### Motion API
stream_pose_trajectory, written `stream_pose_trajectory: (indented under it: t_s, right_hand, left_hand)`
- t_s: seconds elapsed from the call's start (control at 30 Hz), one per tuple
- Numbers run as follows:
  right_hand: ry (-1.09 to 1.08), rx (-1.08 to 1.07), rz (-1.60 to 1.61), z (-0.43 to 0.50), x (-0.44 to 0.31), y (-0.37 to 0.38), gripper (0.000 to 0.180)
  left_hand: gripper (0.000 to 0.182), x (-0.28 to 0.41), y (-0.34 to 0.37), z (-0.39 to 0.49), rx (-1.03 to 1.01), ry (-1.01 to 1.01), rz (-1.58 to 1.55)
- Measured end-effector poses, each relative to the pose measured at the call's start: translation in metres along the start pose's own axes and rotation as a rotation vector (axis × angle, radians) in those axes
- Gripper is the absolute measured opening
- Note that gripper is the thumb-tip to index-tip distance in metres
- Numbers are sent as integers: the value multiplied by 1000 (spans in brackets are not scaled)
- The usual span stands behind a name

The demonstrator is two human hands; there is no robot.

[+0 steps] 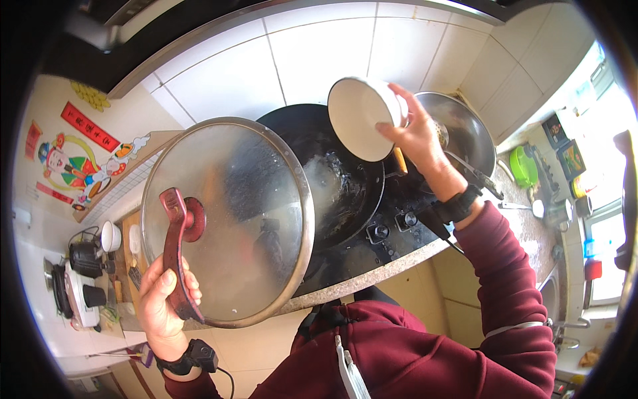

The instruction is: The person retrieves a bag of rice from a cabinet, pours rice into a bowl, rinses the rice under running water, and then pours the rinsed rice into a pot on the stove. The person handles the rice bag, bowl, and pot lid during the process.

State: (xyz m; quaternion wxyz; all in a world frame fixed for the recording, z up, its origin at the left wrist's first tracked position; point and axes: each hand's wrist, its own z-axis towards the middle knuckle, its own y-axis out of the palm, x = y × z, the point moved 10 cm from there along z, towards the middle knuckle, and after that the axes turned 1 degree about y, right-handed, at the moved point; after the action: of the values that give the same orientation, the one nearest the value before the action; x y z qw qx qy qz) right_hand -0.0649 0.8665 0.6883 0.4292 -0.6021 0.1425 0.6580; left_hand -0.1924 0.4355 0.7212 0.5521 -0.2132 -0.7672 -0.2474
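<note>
My left hand [167, 299] grips the red handle of a large glass pan lid [239, 279], which is fogged and rimmed with metal. The lid is tilted up and covers the left side of a black wok [366, 209] on the hob. Liquid shines in the wok, and what looks like steam shows above it. My right hand [411, 127] holds a white bowl [359, 117] with a dark rim, tipped on its side over the far right part of the wok. The bowl's visible inside looks empty.
Right of the wok, a metal pan [471, 129] holds a skimmer with a dark handle. Two hob knobs [380, 233] face the counter's front edge. A green basin [523, 165] and a spoon [537, 208] lie farther right. A small white bowl [110, 236] and a black kettle stand at left.
</note>
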Motion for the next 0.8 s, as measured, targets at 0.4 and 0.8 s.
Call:
stream_pose_trajectory:
  t_s: [0.4, 0.8]
  right_hand:
    - [465, 308, 935, -127, 74, -206, 55]
    - [374, 521, 1102, -235, 92, -328, 35]
  left_hand:
    - [24, -48, 140, 88, -231, -105, -76]
    - [27, -91, 212, 140, -296, -140, -100]
